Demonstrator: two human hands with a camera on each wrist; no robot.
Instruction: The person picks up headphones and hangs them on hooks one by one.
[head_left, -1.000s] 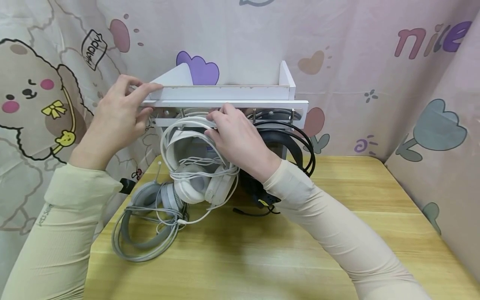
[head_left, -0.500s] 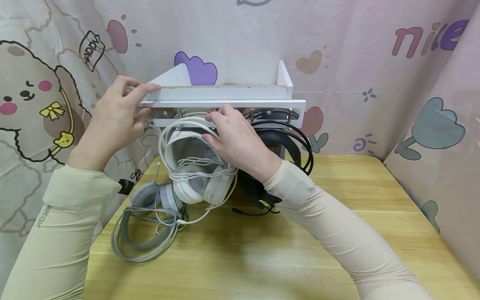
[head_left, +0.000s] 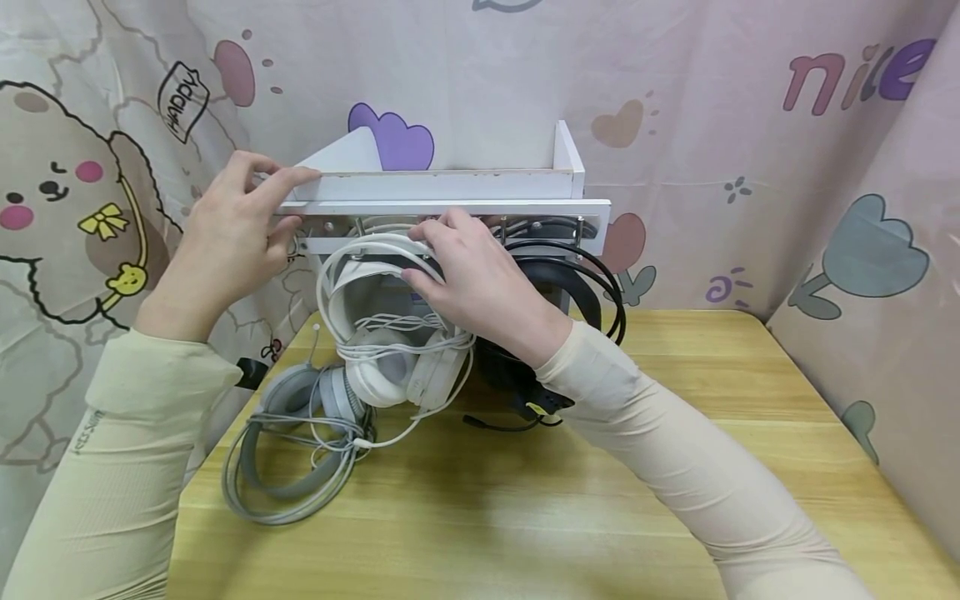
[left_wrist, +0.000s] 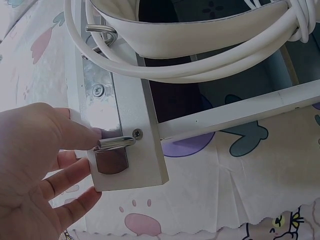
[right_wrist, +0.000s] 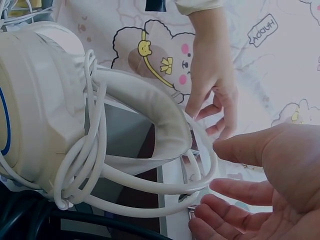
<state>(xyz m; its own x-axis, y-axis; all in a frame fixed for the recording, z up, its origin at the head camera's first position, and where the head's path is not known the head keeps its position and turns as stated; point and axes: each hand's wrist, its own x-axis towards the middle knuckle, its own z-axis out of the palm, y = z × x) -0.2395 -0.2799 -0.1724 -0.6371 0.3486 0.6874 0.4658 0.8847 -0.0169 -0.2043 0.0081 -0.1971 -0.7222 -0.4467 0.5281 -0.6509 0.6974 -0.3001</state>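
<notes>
White headphones [head_left: 378, 383] with a bundled white cable [right_wrist: 95, 145] hang from a hook on the front board of a white rack [head_left: 525, 207]. My left hand [head_left: 228, 237] grips the board's left end, its thumb by a bare metal hook [left_wrist: 115, 144] and its fingers behind the edge. At the top of the white headphones is my right hand [head_left: 487, 287]. Its thumb and fingers are spread around the cable loops, fingertips right at them in the right wrist view. A black headset [head_left: 558, 279] hangs farther right, partly hidden by my right forearm.
Grey headphones [head_left: 292, 450] with a wrapped cable lie on the wooden table [head_left: 465, 525], at the left. The headset's microphone boom [head_left: 502, 427] hangs low near the tabletop. Printed curtains [head_left: 675, 67] enclose the back and sides.
My right thumb has shifted slightly away from the cable loops, and the right wrist has moved a little to the right. The left hand keeps its grip on the board.
</notes>
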